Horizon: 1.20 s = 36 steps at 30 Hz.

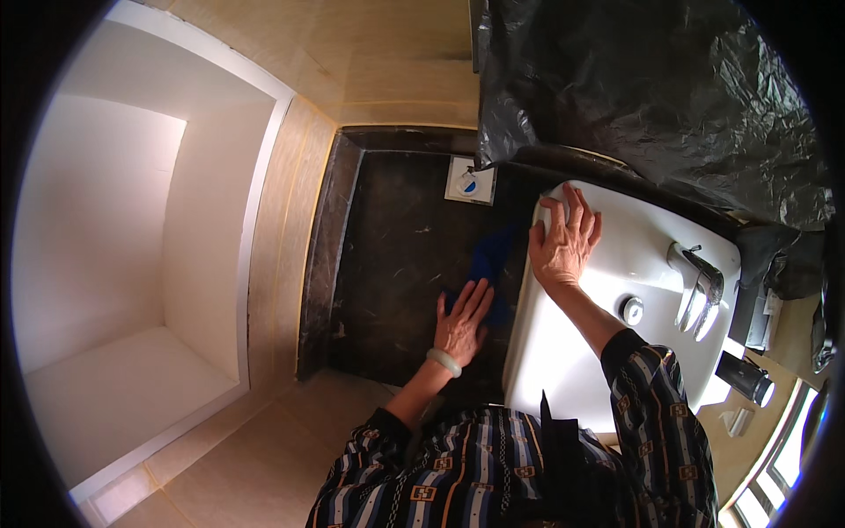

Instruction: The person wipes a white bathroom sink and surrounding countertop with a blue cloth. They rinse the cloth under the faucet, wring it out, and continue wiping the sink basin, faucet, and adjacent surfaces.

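My left hand [462, 328], with a pale bangle on its wrist, lies flat with fingers spread over a blue cloth [487, 264] on the dark stone countertop [396, 264]. Part of the cloth is hidden under the fingers. To the right, my right hand [566, 241] rests with bent fingers on the far left corner of a white washbasin [610, 264], touching its rim. The basin has a chrome faucet [698, 290] on its right side and a round drain stopper [632, 309] in its bowl.
A square white plate with a round blue-and-white piece [469, 183] lies at the counter's back. Black plastic sheeting [627, 79] hangs behind the basin. A white recessed niche [211, 218] is in the left tiled wall. A dark bottle [743, 379] stands beyond the basin's right side.
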Each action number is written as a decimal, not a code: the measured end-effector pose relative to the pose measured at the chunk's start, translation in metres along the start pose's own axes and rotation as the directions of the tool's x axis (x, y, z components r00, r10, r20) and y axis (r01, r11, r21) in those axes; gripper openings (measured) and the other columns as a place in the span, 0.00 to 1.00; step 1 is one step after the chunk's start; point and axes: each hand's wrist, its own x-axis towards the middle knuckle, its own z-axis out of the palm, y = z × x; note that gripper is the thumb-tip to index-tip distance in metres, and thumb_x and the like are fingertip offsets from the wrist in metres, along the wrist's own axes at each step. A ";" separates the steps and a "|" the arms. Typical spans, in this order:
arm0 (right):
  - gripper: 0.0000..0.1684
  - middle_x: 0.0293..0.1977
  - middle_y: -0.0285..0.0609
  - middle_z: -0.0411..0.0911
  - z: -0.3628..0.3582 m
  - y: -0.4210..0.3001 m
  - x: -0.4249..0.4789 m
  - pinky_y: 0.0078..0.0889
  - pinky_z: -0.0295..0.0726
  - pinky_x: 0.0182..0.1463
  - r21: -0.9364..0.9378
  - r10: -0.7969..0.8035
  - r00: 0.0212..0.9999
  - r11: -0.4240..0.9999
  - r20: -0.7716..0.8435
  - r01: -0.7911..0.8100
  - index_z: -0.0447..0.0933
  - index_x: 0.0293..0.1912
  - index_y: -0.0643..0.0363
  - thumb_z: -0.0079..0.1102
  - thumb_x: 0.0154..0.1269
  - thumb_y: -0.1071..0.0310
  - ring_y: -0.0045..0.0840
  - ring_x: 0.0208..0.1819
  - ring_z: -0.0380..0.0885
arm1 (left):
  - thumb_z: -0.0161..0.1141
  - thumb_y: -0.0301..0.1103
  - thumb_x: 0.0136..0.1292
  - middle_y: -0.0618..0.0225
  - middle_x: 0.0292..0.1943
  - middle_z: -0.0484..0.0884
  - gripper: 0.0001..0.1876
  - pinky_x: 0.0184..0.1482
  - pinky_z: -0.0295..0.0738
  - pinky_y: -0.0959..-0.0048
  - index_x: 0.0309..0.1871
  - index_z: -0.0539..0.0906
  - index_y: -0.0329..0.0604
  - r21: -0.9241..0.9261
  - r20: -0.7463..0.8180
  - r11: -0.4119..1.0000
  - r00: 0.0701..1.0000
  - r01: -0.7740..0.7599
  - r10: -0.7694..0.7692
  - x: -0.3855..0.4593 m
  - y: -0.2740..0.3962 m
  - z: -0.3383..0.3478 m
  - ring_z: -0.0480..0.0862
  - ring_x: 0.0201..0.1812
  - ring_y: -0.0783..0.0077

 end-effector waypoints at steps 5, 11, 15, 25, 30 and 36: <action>0.23 0.68 0.43 0.58 0.000 -0.001 -0.001 0.58 0.40 0.74 0.002 -0.015 1.000 1.000 -0.011 0.015 0.70 0.53 0.47 0.56 0.55 0.65 0.37 0.73 0.50 | 0.64 0.36 0.56 0.64 0.77 0.49 0.40 0.68 0.46 0.32 0.73 0.61 0.56 0.104 -0.258 0.970 0.948 0.221 -0.188 0.066 -0.028 -0.011 0.50 0.76 0.57; 0.24 0.68 0.43 0.57 0.002 0.001 -0.001 0.60 0.41 0.73 -0.020 -0.024 1.000 1.000 -0.001 0.024 0.70 0.54 0.48 0.57 0.55 0.66 0.38 0.73 0.50 | 0.66 0.37 0.54 0.62 0.76 0.50 0.41 0.69 0.46 0.34 0.73 0.61 0.57 -0.071 -0.271 0.996 0.959 0.059 -0.076 0.073 -0.004 -0.005 0.51 0.76 0.53; 0.24 0.68 0.44 0.57 0.006 0.004 -0.002 0.60 0.40 0.74 -0.019 -0.017 1.000 1.000 -0.008 0.016 0.70 0.54 0.48 0.57 0.55 0.65 0.38 0.73 0.50 | 0.68 0.37 0.49 0.66 0.77 0.48 0.45 0.72 0.41 0.37 0.73 0.61 0.62 -0.091 -0.002 0.993 0.997 -0.072 0.072 -0.012 0.021 0.019 0.48 0.77 0.57; 0.24 0.68 0.43 0.57 0.003 0.002 -0.002 0.59 0.41 0.73 -0.033 -0.024 1.000 0.999 0.004 0.024 0.69 0.54 0.47 0.57 0.55 0.65 0.37 0.73 0.50 | 0.64 0.44 0.57 0.55 0.77 0.43 0.43 0.69 0.40 0.32 0.75 0.57 0.49 0.016 -0.260 0.975 0.942 0.223 -0.211 0.049 -0.036 -0.010 0.43 0.77 0.47; 0.24 0.67 0.42 0.57 0.002 0.000 -0.002 0.60 0.42 0.73 -0.030 -0.038 0.999 0.999 0.006 0.038 0.69 0.53 0.47 0.57 0.54 0.66 0.37 0.73 0.50 | 0.63 0.44 0.58 0.51 0.77 0.40 0.44 0.68 0.40 0.30 0.75 0.55 0.47 -0.061 -0.335 0.918 0.859 0.391 -0.388 0.098 -0.024 -0.013 0.43 0.76 0.43; 0.24 0.67 0.43 0.58 0.003 0.003 -0.002 0.61 0.42 0.72 -0.010 -0.038 0.999 0.999 -0.018 0.038 0.70 0.53 0.48 0.56 0.55 0.67 0.38 0.72 0.51 | 0.68 0.46 0.52 0.52 0.77 0.39 0.49 0.68 0.35 0.29 0.76 0.53 0.55 -0.066 -0.090 0.962 0.959 0.264 -0.269 -0.057 0.017 0.035 0.40 0.77 0.45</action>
